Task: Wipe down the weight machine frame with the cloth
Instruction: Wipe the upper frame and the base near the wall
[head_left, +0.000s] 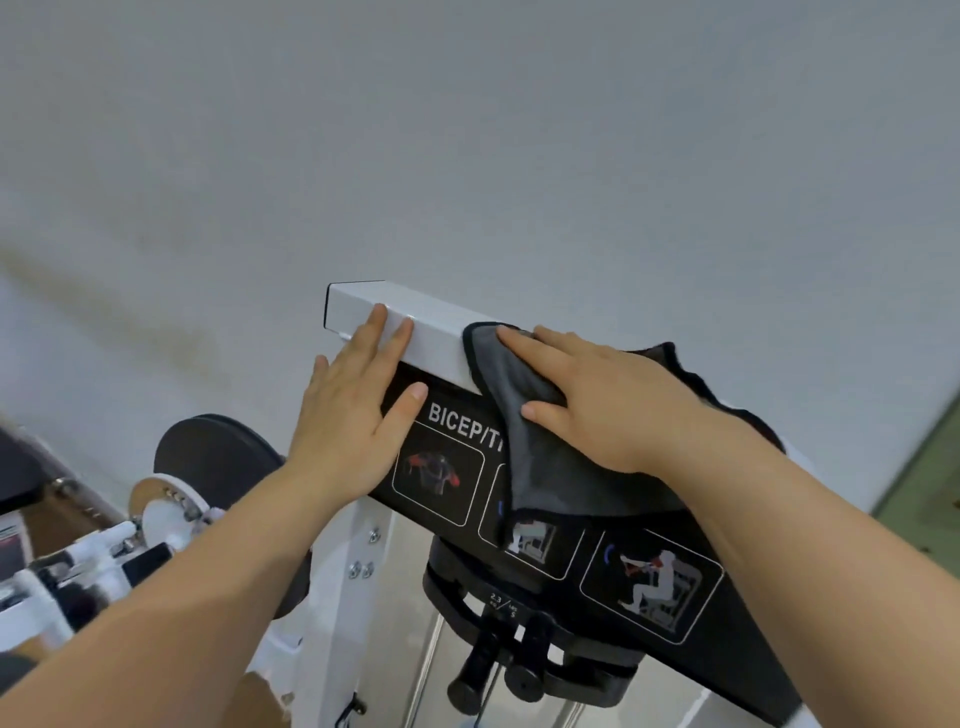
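Pressing grey, black-edged cloth (535, 457) flat over white square-section metal frame beam (431, 338) with straight-fingered right hand (597, 410); bracing beam's free end with flat, spread left hand (353, 415).

Top frame beam (415, 332): white, glossy. Cloth (540, 457): plain grey, black stitched edging. Instruction placard (748, 639): black ground, white lettering, white-outlined rounded panels; panel figures grey-white with red muscle highlights and blue arc marks. Round pad (218, 452), left: black. Knobs (519, 670), near: black. Wall (467, 130): pale grey.
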